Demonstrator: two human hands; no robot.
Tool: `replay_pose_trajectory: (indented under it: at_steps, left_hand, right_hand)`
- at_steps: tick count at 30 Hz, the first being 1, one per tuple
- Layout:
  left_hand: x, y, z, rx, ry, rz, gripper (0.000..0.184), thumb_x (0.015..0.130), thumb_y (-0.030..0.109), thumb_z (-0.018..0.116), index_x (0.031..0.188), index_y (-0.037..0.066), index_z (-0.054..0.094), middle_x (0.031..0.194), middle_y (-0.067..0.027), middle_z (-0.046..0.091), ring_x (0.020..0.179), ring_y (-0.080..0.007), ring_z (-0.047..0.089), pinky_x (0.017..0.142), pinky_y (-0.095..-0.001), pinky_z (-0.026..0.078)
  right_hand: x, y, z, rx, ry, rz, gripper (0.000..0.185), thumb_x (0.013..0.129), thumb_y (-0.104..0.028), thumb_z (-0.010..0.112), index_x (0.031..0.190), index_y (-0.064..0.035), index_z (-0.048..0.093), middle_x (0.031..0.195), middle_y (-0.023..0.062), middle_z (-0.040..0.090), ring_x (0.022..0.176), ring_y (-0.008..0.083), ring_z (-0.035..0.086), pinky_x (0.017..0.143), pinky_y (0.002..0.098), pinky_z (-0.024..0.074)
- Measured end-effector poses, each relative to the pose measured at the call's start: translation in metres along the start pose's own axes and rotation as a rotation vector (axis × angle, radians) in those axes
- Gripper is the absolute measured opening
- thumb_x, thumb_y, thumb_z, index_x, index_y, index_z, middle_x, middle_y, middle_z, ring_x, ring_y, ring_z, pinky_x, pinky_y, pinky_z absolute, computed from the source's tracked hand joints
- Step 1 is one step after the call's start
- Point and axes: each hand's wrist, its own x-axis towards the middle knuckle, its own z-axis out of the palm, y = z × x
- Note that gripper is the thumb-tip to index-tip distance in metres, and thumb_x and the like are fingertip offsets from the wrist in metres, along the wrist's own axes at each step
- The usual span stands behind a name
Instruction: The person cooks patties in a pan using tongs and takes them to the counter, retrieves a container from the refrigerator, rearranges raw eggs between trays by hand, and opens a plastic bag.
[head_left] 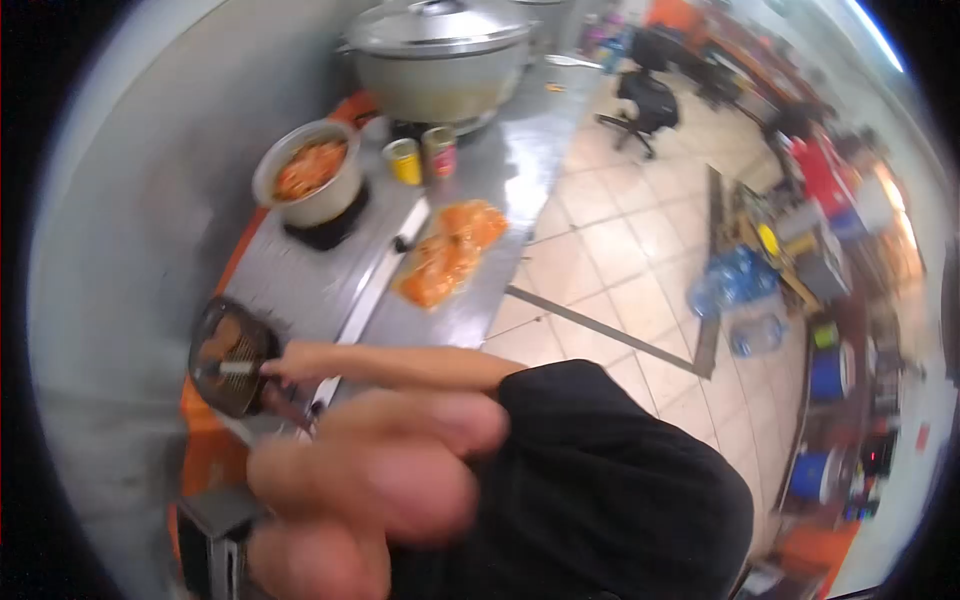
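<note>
A person in black pinches the handle of a slotted turner (pixel 238 368) in the right hand (pixel 292 362), over a dark frying pan (pixel 262 345) at the near left of a metal counter (pixel 480 300). Nearest the lens, the left hand (pixel 375 480) blurs, its fingers bunched, their hold impossible to tell. Farther along sit orange-coated food (pixel 450 255), a pot (pixel 318 205) and two cans (pixel 422 158); at right, an office chair (pixel 650 100) and blue water jugs (pixel 735 285) stand on tiled floor (pixel 600 250).
</note>
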Motion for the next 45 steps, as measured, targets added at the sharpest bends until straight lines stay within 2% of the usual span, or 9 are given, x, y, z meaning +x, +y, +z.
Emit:
replay_pose_trajectory:
  at_steps: [3, 9, 11, 18, 26, 30, 32, 39, 45]
  left_hand:
    - [0.036, 0.014, 0.035, -0.068, -0.185, -0.147, 0.046, 0.084, 0.031, 0.047, 0.124, 0.008, 0.04, 0.115, -0.0139, 0.045, 0.099, -0.0336, 0.049, 0.075, -0.0466, 0.044]
    - [0.062, -0.048, 0.093, -0.195, -0.333, -0.104, 0.048, 0.086, 0.044, 0.034, 0.114, 0.006, 0.046, 0.104, -0.0128, 0.049, 0.091, -0.0314, 0.051, 0.073, -0.0434, 0.043]
    - [0.069, -0.083, 0.116, -0.24, -0.356, -0.074, 0.052, 0.087, 0.048, 0.03, 0.111, 0.005, 0.048, 0.1, -0.0124, 0.051, 0.088, -0.0306, 0.052, 0.072, -0.0423, 0.043]
    - [0.074, -0.247, 0.184, -0.37, -0.463, -0.019, 0.071, 0.09, 0.058, 0.018, 0.094, -0.001, 0.057, 0.085, -0.0152, 0.059, 0.076, -0.0308, 0.057, 0.068, -0.0395, 0.046]
    - [-0.082, -0.498, 0.092, 0.111, -0.676, -1.181, 0.046, 0.089, 0.041, 0.047, 0.105, -0.001, 0.055, 0.079, -0.0062, 0.06, 0.072, -0.0162, 0.056, 0.07, -0.0308, 0.046]
    - [-0.186, -0.621, -0.008, 0.491, -1.173, -0.479, 0.021, 0.089, 0.021, 0.052, 0.097, 0.002, 0.055, 0.084, -0.0075, 0.06, 0.073, -0.016, 0.056, 0.066, -0.0326, 0.048]
    - [-0.155, -0.67, 0.011, 0.285, -0.683, -1.789, 0.02, 0.088, 0.022, 0.051, 0.085, 0.002, 0.056, 0.078, -0.0076, 0.06, 0.064, -0.0152, 0.054, 0.06, -0.0309, 0.047]
    - [0.133, -0.947, 0.279, 0.384, -1.206, -0.861, 0.029, 0.085, 0.027, 0.053, 0.1, 0.002, 0.056, 0.073, -0.0088, 0.058, 0.069, -0.018, 0.055, 0.065, -0.03, 0.044]
    - [0.318, -1.069, 0.506, -0.107, -1.2, -0.739, 0.027, 0.09, 0.025, 0.048, 0.107, 0.005, 0.055, 0.073, -0.0038, 0.055, 0.07, -0.0121, 0.053, 0.065, -0.0269, 0.043]
  right_hand:
    - [-0.025, -0.017, -0.011, 0.177, 0.042, 0.118, 0.056, 0.084, -0.052, 0.047, 0.076, 0.0003, 0.065, 0.055, 0.0069, 0.053, 0.049, 0.0182, 0.048, 0.044, 0.0332, 0.0407]
    - [-0.162, -0.018, -0.096, 0.143, 0.149, 0.052, 0.056, 0.084, -0.053, 0.047, 0.067, -0.0003, 0.057, 0.052, 0.0044, 0.045, 0.047, 0.0163, 0.042, 0.042, 0.033, 0.0319]
    - [-0.215, 0.008, -0.122, 0.122, 0.224, 0.344, 0.063, 0.088, -0.056, 0.034, 0.088, 0.0009, 0.061, 0.071, 0.0125, 0.059, 0.065, 0.0236, 0.055, 0.061, 0.0364, 0.044]
    - [-0.45, 0.104, -0.191, 0.303, 0.931, 0.491, 0.065, 0.083, -0.06, 0.042, 0.062, -0.0012, 0.06, 0.056, 0.0109, 0.053, 0.053, 0.0181, 0.05, 0.052, 0.0335, 0.0411]
    - [-0.638, 0.205, -0.289, 0.404, 1.524, 0.707, 0.062, 0.083, -0.057, 0.045, 0.071, 0.0008, 0.063, 0.053, 0.0074, 0.051, 0.053, 0.0172, 0.05, 0.053, 0.0316, 0.0398]
    - [-0.71, 0.253, -0.354, 0.38, 1.676, 0.823, 0.064, 0.082, -0.058, 0.046, 0.073, 0.0029, 0.064, 0.057, 0.0108, 0.055, 0.057, 0.0201, 0.054, 0.056, 0.0325, 0.042]
    - [-0.74, 0.271, -0.382, 0.39, 1.742, 0.867, 0.064, 0.082, -0.058, 0.047, 0.073, 0.0026, 0.064, 0.055, 0.0104, 0.054, 0.056, 0.0205, 0.054, 0.056, 0.0329, 0.0419]
    - [-0.828, 0.321, -0.5, 0.37, 1.978, 1.0, 0.06, 0.083, -0.057, 0.047, 0.07, -0.0005, 0.064, 0.046, 0.0049, 0.046, 0.049, 0.0151, 0.048, 0.049, 0.0322, 0.0376]
    - [-0.893, 0.378, -0.642, 0.432, 2.016, 1.033, 0.058, 0.084, -0.055, 0.046, 0.068, -0.0007, 0.063, 0.047, 0.0042, 0.046, 0.045, 0.0143, 0.047, 0.046, 0.0301, 0.036]
